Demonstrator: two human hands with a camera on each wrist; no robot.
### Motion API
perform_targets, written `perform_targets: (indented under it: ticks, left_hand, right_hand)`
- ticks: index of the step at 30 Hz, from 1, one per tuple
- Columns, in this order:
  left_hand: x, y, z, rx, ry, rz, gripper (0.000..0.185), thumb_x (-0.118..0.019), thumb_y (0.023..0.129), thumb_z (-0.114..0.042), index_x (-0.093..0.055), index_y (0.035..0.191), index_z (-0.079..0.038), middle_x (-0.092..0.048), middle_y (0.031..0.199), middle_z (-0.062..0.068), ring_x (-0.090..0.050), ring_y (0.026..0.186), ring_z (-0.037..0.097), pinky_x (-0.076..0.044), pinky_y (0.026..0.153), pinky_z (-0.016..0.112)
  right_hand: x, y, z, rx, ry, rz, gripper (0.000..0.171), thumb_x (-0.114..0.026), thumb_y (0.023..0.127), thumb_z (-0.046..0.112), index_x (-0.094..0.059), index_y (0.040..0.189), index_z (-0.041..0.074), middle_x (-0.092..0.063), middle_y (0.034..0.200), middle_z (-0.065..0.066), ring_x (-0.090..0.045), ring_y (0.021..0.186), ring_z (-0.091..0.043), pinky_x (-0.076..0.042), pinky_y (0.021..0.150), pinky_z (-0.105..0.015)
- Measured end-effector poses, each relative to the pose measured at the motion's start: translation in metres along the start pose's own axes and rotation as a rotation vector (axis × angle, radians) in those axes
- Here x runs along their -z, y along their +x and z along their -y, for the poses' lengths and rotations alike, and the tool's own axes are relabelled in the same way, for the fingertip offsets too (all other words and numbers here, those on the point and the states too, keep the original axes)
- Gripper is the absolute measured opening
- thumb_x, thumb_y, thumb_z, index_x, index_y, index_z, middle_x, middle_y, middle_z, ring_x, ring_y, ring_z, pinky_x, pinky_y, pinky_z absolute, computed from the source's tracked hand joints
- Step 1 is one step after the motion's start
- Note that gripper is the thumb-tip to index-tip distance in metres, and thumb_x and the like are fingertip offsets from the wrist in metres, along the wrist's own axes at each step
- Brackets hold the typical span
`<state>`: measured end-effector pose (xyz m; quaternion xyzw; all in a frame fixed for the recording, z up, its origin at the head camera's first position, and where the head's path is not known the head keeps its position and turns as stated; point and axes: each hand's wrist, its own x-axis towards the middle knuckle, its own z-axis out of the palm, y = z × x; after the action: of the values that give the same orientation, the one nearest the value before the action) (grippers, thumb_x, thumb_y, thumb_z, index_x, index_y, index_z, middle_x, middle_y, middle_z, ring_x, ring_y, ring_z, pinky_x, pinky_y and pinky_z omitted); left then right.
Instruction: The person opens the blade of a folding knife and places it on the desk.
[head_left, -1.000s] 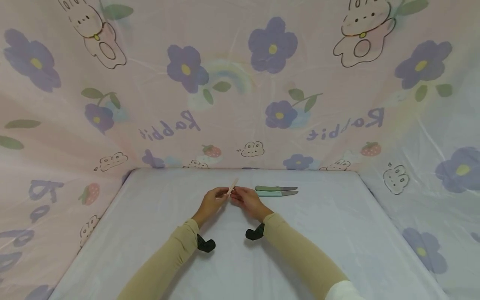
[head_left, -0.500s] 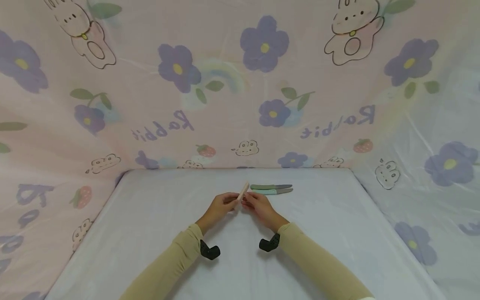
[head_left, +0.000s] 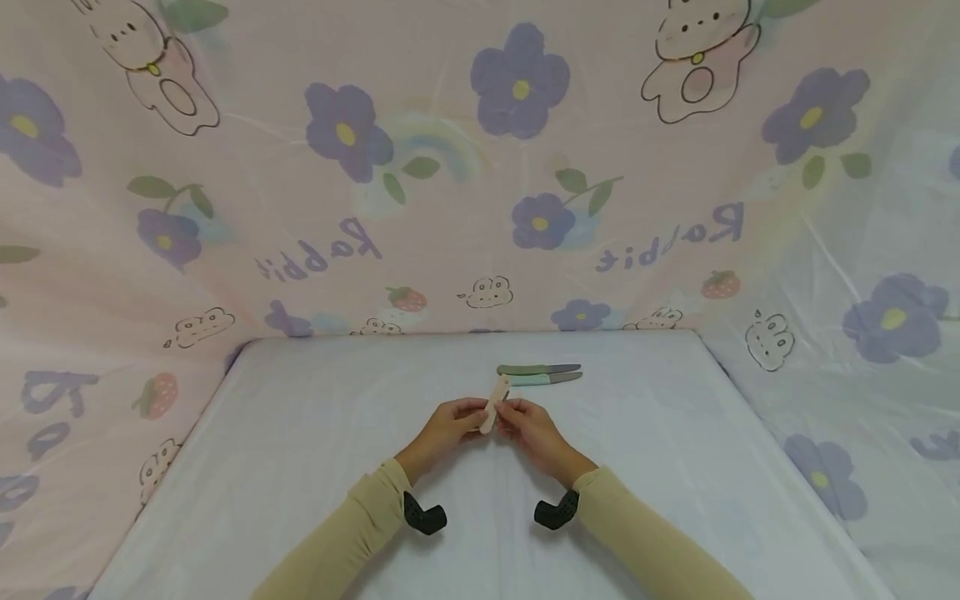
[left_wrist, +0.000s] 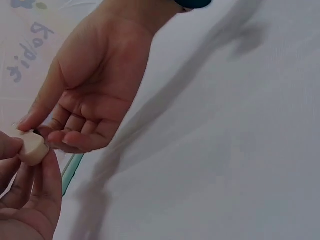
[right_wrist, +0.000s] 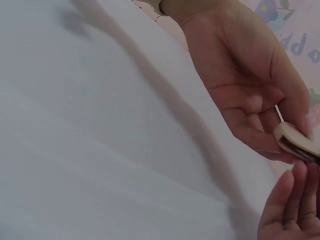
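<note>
Both hands meet over the middle of the table around a cream-handled folding knife (head_left: 494,406). My left hand (head_left: 447,428) pinches the handle from the left between thumb and fingers. From the other side, the thumb and fingers of my right hand (head_left: 536,431) grip it too. In the right wrist view the handle (right_wrist: 298,142) shows a dark slot along its edge, and a thin bright sliver stands out beside it. The left wrist view shows the handle's rounded pale end (left_wrist: 34,149) between the fingertips. Much of the blade is hidden.
Just beyond the hands, a green-handled knife (head_left: 522,369) and a light-blue-handled knife (head_left: 529,380) lie side by side, blades pointing right. A white cloth covers the table (head_left: 337,375). Printed curtains (head_left: 450,208) hang behind and at both sides.
Both hands have come nearer the body and a little to the right with the folding knife. Its handle has turned to show its broad face. The two knives on the table lie as before.
</note>
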<state>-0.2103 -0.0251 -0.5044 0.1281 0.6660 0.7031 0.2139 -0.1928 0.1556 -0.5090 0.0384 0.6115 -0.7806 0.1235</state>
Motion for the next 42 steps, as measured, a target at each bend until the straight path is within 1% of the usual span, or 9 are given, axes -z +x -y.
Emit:
perform_targets:
  ticks: [5, 9, 12, 18, 22, 26, 30, 36, 42]
  left_hand:
    - [-0.006, -0.007, 0.004, 0.044, -0.110, -0.030, 0.042, -0.060, 0.092, -0.020, -0.053, 0.126, 0.003, -0.059, 0.119, 0.015, -0.060, 0.100, 0.018, -0.050, 0.085, 0.032]
    - [-0.009, -0.012, 0.008, 0.093, -0.171, -0.035, 0.040, -0.060, 0.092, -0.018, -0.054, 0.125, 0.003, -0.060, 0.117, 0.014, -0.061, 0.098, 0.018, -0.049, 0.086, 0.033]
    - [-0.011, -0.014, 0.011, 0.095, -0.165, -0.019, 0.039, -0.059, 0.093, -0.017, -0.053, 0.125, 0.005, -0.061, 0.114, 0.013, -0.061, 0.096, 0.017, -0.050, 0.086, 0.033]
    - [-0.013, -0.018, 0.012, 0.086, -0.125, -0.018, 0.037, -0.058, 0.093, -0.015, -0.053, 0.123, 0.008, -0.062, 0.110, 0.013, -0.061, 0.091, 0.015, -0.051, 0.083, 0.032]
    - [-0.014, -0.020, 0.011, 0.081, -0.133, -0.002, 0.038, -0.057, 0.093, -0.014, -0.052, 0.123, 0.009, -0.061, 0.111, 0.015, -0.061, 0.093, 0.016, -0.051, 0.084, 0.032]
    - [-0.014, -0.022, 0.013, 0.096, -0.140, 0.008, 0.039, -0.059, 0.093, -0.014, -0.053, 0.123, 0.009, -0.061, 0.112, 0.016, -0.061, 0.094, 0.015, -0.051, 0.081, 0.031]
    - [-0.015, -0.023, 0.013, 0.096, -0.147, 0.026, 0.040, -0.059, 0.092, -0.016, -0.052, 0.124, 0.008, -0.060, 0.113, 0.016, -0.061, 0.096, 0.016, -0.052, 0.080, 0.030]
    - [-0.017, -0.023, 0.011, 0.079, -0.149, 0.043, 0.042, -0.059, 0.092, -0.017, -0.052, 0.125, 0.006, -0.059, 0.117, 0.017, -0.060, 0.097, 0.018, -0.051, 0.084, 0.033]
    - [-0.015, -0.023, 0.011, 0.063, -0.138, 0.028, 0.042, -0.060, 0.092, -0.019, -0.052, 0.126, 0.006, -0.057, 0.120, 0.017, -0.060, 0.098, 0.019, -0.050, 0.086, 0.036]
  right_hand:
    - [-0.002, -0.010, -0.005, 0.008, -0.094, 0.031, 0.029, -0.065, 0.088, 0.019, -0.056, 0.101, -0.005, -0.061, 0.087, -0.005, -0.059, 0.081, -0.014, -0.052, 0.078, -0.031]
    - [-0.003, -0.018, -0.007, 0.006, -0.100, 0.014, 0.030, -0.065, 0.088, 0.020, -0.057, 0.100, -0.007, -0.062, 0.084, -0.005, -0.060, 0.079, -0.014, -0.052, 0.076, -0.030]
    - [-0.002, -0.023, -0.008, -0.013, -0.080, -0.002, 0.029, -0.067, 0.087, 0.019, -0.058, 0.098, -0.007, -0.062, 0.082, -0.006, -0.060, 0.077, -0.014, -0.053, 0.075, -0.030]
    - [-0.001, -0.027, -0.010, -0.045, -0.072, 0.006, 0.028, -0.069, 0.085, 0.018, -0.059, 0.096, -0.006, -0.064, 0.081, -0.006, -0.063, 0.077, -0.015, -0.054, 0.073, -0.030]
    - [0.002, -0.028, -0.011, -0.077, -0.047, 0.007, 0.027, -0.069, 0.085, 0.017, -0.060, 0.096, -0.005, -0.064, 0.081, -0.006, -0.062, 0.077, -0.015, -0.053, 0.073, -0.029]
    - [0.004, -0.032, -0.011, -0.094, -0.019, 0.027, 0.023, -0.067, 0.086, 0.015, -0.060, 0.096, -0.004, -0.063, 0.081, -0.006, -0.060, 0.077, -0.014, -0.052, 0.072, -0.028]
    - [0.006, -0.036, -0.009, -0.082, 0.007, 0.043, 0.019, -0.068, 0.085, 0.015, -0.062, 0.092, -0.001, -0.064, 0.081, -0.005, -0.061, 0.076, -0.014, -0.052, 0.072, -0.029]
    - [0.012, -0.037, -0.009, -0.067, 0.038, 0.039, 0.014, -0.069, 0.084, 0.013, -0.063, 0.089, 0.001, -0.065, 0.081, -0.006, -0.062, 0.076, -0.014, -0.052, 0.073, -0.030]
    - [0.015, -0.037, -0.010, -0.048, 0.005, 0.031, 0.015, -0.067, 0.085, 0.013, -0.061, 0.090, 0.000, -0.064, 0.082, -0.006, -0.062, 0.077, -0.015, -0.053, 0.074, -0.030]
